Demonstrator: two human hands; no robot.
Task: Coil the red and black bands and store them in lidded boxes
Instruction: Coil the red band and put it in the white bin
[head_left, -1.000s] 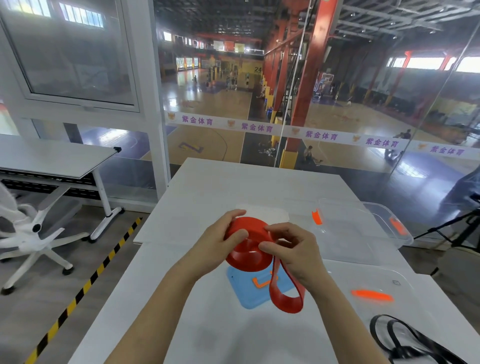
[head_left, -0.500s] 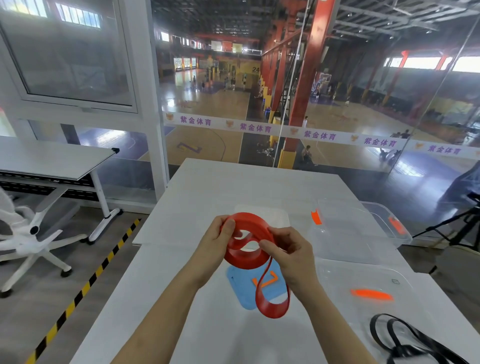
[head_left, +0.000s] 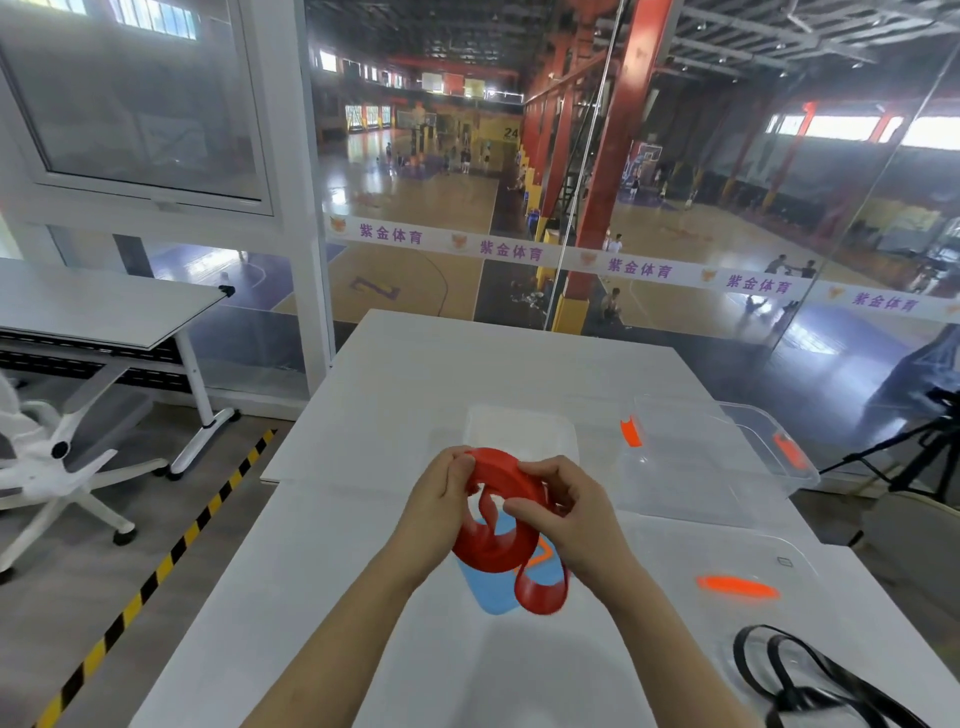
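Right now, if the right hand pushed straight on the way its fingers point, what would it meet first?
The red band that the right hand grips: the fingers point left into the coil. Just beyond lies the left hand, holding the coil's other side; depth between them is unclear.

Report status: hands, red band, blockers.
Left hand and right hand both grip red band; mostly coiled, short tail loose. Black band untouched. Nothing blocking.

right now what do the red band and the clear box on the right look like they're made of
Red band: probably rubber or latex, matte; it curls into soft, uncreased loops. Clear box: probably rigid plastic, glossy; its walls are see-through and catch highlights, with orange latches clipped on.
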